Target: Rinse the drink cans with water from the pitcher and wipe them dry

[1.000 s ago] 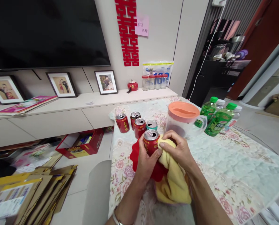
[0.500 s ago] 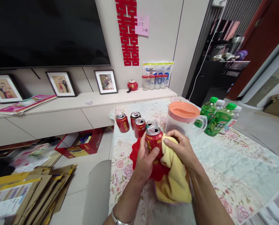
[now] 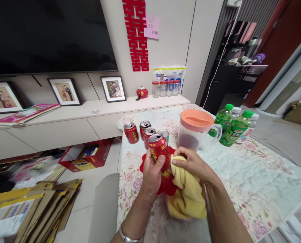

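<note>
A red can (image 3: 159, 148), its top opened, is gripped in my left hand (image 3: 152, 172) and leans a little to the left. My right hand (image 3: 193, 163) pinches a yellow cloth (image 3: 187, 192) just right of the can; the cloth hangs down to the table. Under the can lies a red scalloped mat (image 3: 169, 185), partly hidden by my left hand. Behind the held can stand several other cans, among them a red can (image 3: 131, 132) at the left and a green-topped silver can (image 3: 163, 134) partly covered.
A clear pitcher (image 3: 190, 138) with an orange lid stands behind my right hand. Several bottles, one a green bottle (image 3: 235, 130), are at the right on the flowered tablecloth (image 3: 266, 168). A grey seat (image 3: 104, 206) touches the table's left side.
My left hand has moved the can slightly left and tilted it. The can and the cloth in my right hand are now a little farther apart.
</note>
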The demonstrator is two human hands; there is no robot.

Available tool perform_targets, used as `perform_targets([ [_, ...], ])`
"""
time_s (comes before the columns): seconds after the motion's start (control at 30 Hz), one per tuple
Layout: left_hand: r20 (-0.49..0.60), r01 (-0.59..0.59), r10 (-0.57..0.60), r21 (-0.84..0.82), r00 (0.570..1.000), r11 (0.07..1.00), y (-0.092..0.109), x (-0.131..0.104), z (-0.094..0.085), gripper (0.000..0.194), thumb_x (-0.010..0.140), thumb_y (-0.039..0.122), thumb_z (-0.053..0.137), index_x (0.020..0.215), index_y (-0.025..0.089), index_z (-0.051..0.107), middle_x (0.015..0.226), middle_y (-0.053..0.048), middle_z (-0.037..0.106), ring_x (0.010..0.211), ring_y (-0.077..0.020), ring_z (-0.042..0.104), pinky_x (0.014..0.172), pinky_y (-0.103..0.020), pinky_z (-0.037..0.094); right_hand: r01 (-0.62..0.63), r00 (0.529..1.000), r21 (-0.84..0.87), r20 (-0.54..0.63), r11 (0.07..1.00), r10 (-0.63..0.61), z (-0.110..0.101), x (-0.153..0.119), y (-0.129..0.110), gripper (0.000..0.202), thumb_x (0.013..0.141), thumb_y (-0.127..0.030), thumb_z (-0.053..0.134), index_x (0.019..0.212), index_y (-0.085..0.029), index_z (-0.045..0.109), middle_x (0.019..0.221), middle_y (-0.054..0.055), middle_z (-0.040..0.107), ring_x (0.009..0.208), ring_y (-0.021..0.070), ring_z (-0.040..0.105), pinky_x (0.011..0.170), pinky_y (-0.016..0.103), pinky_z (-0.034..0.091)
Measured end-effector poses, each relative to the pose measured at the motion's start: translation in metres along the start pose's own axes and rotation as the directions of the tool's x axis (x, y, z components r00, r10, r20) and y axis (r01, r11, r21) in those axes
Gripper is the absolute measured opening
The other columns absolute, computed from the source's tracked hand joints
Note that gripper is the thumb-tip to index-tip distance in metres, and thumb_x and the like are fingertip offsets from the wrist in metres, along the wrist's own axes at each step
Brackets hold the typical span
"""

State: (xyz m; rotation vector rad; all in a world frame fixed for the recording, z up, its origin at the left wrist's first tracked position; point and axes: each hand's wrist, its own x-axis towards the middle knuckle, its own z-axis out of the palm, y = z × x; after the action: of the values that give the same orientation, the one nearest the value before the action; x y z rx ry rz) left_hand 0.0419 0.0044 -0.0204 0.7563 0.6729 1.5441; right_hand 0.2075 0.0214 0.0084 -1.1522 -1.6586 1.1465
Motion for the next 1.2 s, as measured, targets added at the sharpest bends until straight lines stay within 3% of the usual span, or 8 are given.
perform_targets([
  [0.13,0.043,0.065,-0.067,0.030,0.997,0.997,0.002,-0.004,0.002,0.058,0.078,0.047,0.084,0.125,0.027,0.057,0.123,-0.007,0.076,0.113,-0.0297,0.074,0.099,-0.046,0.059,0.002,0.997,0.087,-0.083,0.996,0.005,0.003,-0.001,-0.004,0.024,0.076,-0.040,0.080,0.083,-0.020,0.068,0.080,0.000,0.067,0.074,0.0164,0.058,0.067,0.027,0.045],
  [0.27,0.136,0.061,-0.076,0.109,0.988,0.992,0.001,-0.007,-0.002,0.055,0.083,0.043,0.081,0.130,0.029,0.055,0.129,-0.007,0.074,0.118,-0.0306,0.072,0.102,-0.046,0.057,0.023,0.977,0.198,-0.212,0.980,0.020,0.009,-0.002,-0.009,0.030,0.074,-0.046,0.082,0.084,-0.022,0.066,0.075,0.000,0.065,0.068,0.0164,0.057,0.061,0.027,0.045],
  [0.43,0.176,0.029,-0.070,0.226,0.982,0.974,-0.001,-0.007,-0.004,0.060,0.081,0.041,0.083,0.132,0.030,0.054,0.138,-0.008,0.070,0.126,-0.0328,0.068,0.107,-0.048,0.054,0.126,0.906,0.261,-0.423,0.957,-0.005,0.014,-0.004,-0.011,0.036,0.073,-0.050,0.083,0.087,-0.023,0.065,0.084,0.002,0.069,0.074,0.0182,0.061,0.066,0.029,0.050],
  [0.53,0.163,0.013,-0.063,0.290,0.985,0.957,-0.001,-0.008,-0.003,0.061,0.080,0.041,0.083,0.131,0.028,0.052,0.138,-0.010,0.069,0.126,-0.0332,0.067,0.106,-0.048,0.054,0.193,0.875,0.231,-0.481,0.954,-0.061,0.015,-0.004,-0.010,0.032,0.075,-0.046,0.083,0.088,-0.022,0.067,0.090,0.002,0.069,0.081,0.0184,0.061,0.072,0.029,0.051],
  [0.67,0.132,-0.033,-0.010,0.320,0.991,0.947,-0.001,-0.007,-0.004,0.066,0.078,0.040,0.084,0.133,0.027,0.050,0.138,-0.011,0.068,0.128,-0.0325,0.065,0.106,-0.046,0.054,0.159,0.921,0.215,-0.384,0.964,-0.066,0.012,-0.003,-0.009,0.028,0.077,-0.043,0.083,0.086,-0.022,0.067,0.088,0.000,0.067,0.080,0.0168,0.059,0.072,0.028,0.048],
  [0.87,0.103,0.006,-0.029,0.218,0.994,0.976,-0.002,-0.006,-0.008,0.061,0.083,0.044,0.082,0.133,0.026,0.051,0.132,-0.009,0.071,0.117,-0.0288,0.071,0.100,-0.043,0.057,0.082,0.980,0.102,-0.192,0.991,-0.062,0.010,-0.002,-0.006,0.025,0.078,-0.039,0.081,0.086,-0.021,0.066,0.087,0.000,0.067,0.079,0.0171,0.060,0.070,0.028,0.046],
  [1.07,0.054,-0.026,0.019,0.136,0.998,0.990,-0.002,-0.002,-0.007,0.057,0.086,0.045,0.079,0.132,0.026,0.052,0.130,-0.009,0.072,0.114,-0.0280,0.072,0.099,-0.043,0.057,0.077,0.995,-0.032,-0.056,0.996,-0.079,0.010,0.000,-0.003,0.018,0.078,-0.034,0.079,0.083,-0.021,0.067,0.083,-0.001,0.068,0.079,0.0170,0.060,0.074,0.028,0.045],
  [1.2,0.022,-0.059,0.057,0.126,0.998,0.990,-0.003,-0.001,-0.008,0.056,0.085,0.044,0.080,0.131,0.026,0.054,0.130,-0.008,0.072,0.115,-0.0267,0.071,0.103,-0.042,0.055,0.035,0.999,-0.063,0.012,0.997,-0.034,0.009,0.000,-0.003,0.017,0.077,-0.032,0.077,0.081,-0.020,0.066,0.076,-0.002,0.064,0.073,0.0161,0.057,0.067,0.026,0.043],
])
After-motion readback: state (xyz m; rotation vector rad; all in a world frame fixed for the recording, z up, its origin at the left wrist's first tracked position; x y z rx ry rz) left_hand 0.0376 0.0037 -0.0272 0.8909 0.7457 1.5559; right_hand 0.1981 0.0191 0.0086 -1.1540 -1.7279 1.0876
